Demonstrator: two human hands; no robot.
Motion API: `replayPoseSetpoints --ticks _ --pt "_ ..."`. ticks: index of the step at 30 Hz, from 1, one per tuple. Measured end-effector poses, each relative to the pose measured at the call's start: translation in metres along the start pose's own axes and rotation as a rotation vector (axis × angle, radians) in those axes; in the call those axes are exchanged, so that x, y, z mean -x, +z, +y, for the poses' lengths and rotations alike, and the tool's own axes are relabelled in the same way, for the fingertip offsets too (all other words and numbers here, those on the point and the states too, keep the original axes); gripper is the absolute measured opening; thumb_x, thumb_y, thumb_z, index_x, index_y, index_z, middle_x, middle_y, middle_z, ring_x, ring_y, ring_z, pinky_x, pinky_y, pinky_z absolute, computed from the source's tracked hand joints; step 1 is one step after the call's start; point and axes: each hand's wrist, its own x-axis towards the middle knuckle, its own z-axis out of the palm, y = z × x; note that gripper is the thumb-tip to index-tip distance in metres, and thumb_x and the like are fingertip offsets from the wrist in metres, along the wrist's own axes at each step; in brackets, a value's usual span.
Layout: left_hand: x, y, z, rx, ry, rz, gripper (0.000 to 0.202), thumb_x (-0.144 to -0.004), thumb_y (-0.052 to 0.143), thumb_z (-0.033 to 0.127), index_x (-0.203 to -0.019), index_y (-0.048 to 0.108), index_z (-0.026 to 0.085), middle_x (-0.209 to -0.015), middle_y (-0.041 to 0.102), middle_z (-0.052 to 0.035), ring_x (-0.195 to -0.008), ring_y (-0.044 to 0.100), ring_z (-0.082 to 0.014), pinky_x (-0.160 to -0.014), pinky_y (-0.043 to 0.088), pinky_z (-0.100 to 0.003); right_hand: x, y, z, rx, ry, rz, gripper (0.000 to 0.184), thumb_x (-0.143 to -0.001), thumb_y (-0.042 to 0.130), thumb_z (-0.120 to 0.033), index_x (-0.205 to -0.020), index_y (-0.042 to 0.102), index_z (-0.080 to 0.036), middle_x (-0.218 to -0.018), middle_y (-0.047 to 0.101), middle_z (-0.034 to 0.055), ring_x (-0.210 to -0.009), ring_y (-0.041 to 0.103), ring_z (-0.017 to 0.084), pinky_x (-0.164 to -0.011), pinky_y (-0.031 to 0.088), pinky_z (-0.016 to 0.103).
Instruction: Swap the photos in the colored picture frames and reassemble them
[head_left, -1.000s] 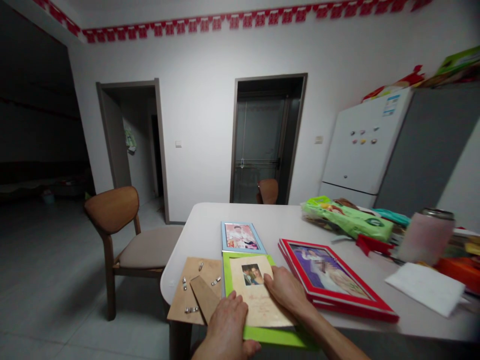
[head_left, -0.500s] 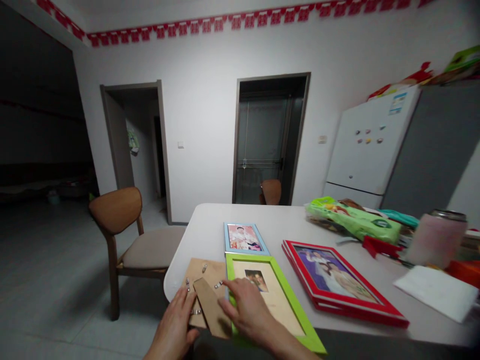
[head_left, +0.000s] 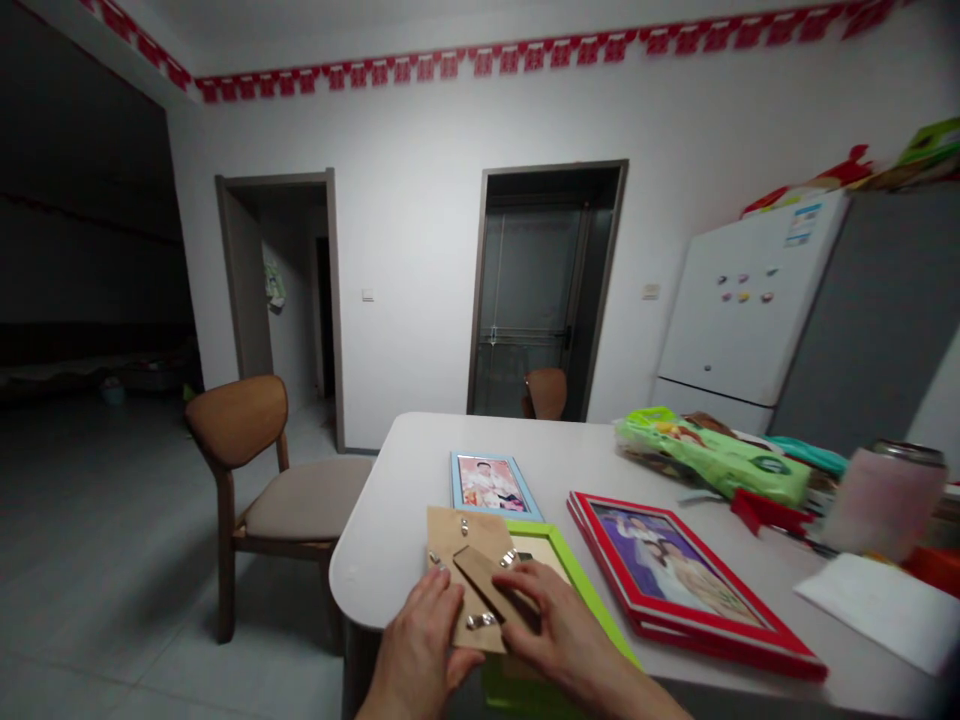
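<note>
Backing board [head_left: 480, 540] between left fingers [head_left: 441, 596] and right fingers [head_left: 531, 578], grasped by both (partly over green frame [head_left: 581, 572]).

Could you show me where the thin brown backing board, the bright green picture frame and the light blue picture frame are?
Thin brown rectangular backing board [head_left: 484, 540]: head view, bare upper part.
Bright green rectangular picture frame [head_left: 576, 571]: head view, right rail.
Light blue rectangular picture frame [head_left: 526, 490]: head view, right rail.

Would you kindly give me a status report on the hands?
Left hand and right hand holding brown backing board. Board over green frame, partly covering it. Stacked red frames to the right.
</note>
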Motion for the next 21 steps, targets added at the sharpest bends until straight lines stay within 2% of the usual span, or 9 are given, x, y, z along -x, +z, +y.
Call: replayPoseSetpoints --ticks 3,6,9,14,17,21 --pt "-0.010 0.017 0.029 0.070 0.015 -0.093 0.049 -0.056 0.070 0.016 -0.102 0.052 0.014 -0.116 0.050 -0.0126 -0.109 0.043 -0.0249 -0.093 0.037 -0.035 0.016 -0.021 0.029 0.023 0.067 -0.045 0.038 -0.061 0.047 -0.022 -0.097 0.059 -0.018 -0.100 0.055 0.0075 -0.095 0.050 0.019 -0.085 0.037 0.028" --pt "-0.017 0.036 0.046 0.123 0.014 -0.154 0.043 -0.059 0.069 0.018 -0.099 0.053 0.016 -0.114 0.051 -0.0093 -0.107 0.044 -0.0229 -0.092 0.036 -0.032 0.027 -0.028 0.057 0.063 0.115 -0.058 0.038 -0.060 0.049 -0.024 -0.096 0.060 -0.018 -0.102 0.056 0.0081 -0.095 0.051 0.020 -0.085 0.037 0.028" --pt "-0.020 0.046 0.048 0.125 -0.001 -0.215 0.033 -0.063 0.065 0.021 -0.094 0.055 0.017 -0.110 0.054 -0.0065 -0.104 0.046 -0.0213 -0.091 0.036 -0.032 0.029 -0.023 0.074 0.098 0.102 -0.060 0.039 -0.059 0.049 -0.023 -0.096 0.061 -0.017 -0.101 0.057 0.0084 -0.094 0.052 0.020 -0.085 0.038 0.028" --pt "-0.020 0.038 0.041 0.094 -0.021 -0.280 0.011 -0.073 0.055 0.024 -0.082 0.057 0.019 -0.103 0.057 -0.0026 -0.102 0.046 -0.0185 -0.095 0.027 -0.036 0.026 -0.005 0.078 0.222 0.060 0.009 0.037 -0.062 0.049 -0.025 -0.096 0.062 -0.020 -0.102 0.057 0.0083 -0.095 0.050 0.021 -0.085 0.036 0.031" --pt "-0.015 0.035 0.034 0.110 -0.019 -0.278 0.020 -0.073 0.054 0.029 -0.091 0.055 0.019 -0.114 0.051 -0.0041 -0.111 0.039 -0.0190 -0.097 0.022 -0.036 0.024 -0.003 0.075 0.239 0.026 -0.007 0.033 -0.066 0.049 -0.031 -0.096 0.061 -0.021 -0.101 0.057 0.0077 -0.093 0.050 0.021 -0.082 0.036 0.031" --pt "-0.008 0.041 0.025 0.141 0.030 -0.284 0.049 -0.060 0.066 0.041 -0.101 0.050 0.019 -0.126 0.039 -0.0067 -0.117 0.030 -0.0225 -0.099 0.018 -0.039 0.013 -0.009 0.080 0.247 0.051 0.038 0.035 -0.076 0.037 -0.031 -0.100 0.059 -0.017 -0.101 0.055 0.0098 -0.094 0.048 0.019 -0.083 0.035 0.029"
